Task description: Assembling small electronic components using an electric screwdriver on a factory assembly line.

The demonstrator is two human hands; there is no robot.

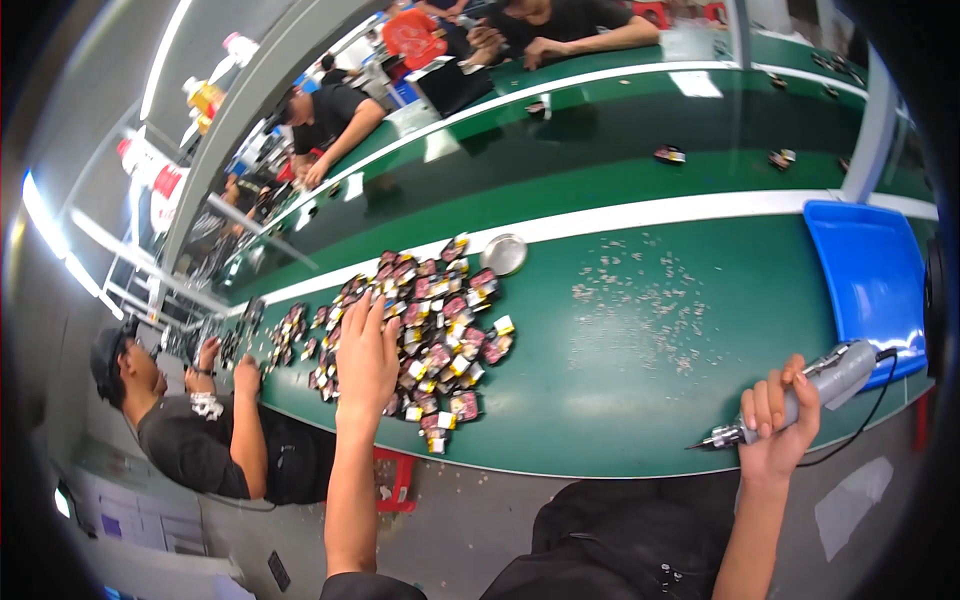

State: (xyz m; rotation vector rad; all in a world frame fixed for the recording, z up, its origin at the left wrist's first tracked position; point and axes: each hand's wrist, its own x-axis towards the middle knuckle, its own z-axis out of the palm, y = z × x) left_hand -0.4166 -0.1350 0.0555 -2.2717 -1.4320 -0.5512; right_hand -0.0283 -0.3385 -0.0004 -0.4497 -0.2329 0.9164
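My left hand reaches over a heap of small black components with pink, yellow and white patches. Its fingers are stretched out and its palm faces down; whether the fingertips touch the pieces is hard to see. In my right hand is a grey corded electric screwdriver, fingers wrapped round its body. Its metal tip points left, over the front edge of the green worktop. Part of the heap is hidden behind my left hand and forearm.
A round metal dish stands behind the heap. Small pale bits are scattered mid-table. At the right lies a blue tray, the black cord near it. A co-worker sits at left; beyond runs a conveyor carrying several components.
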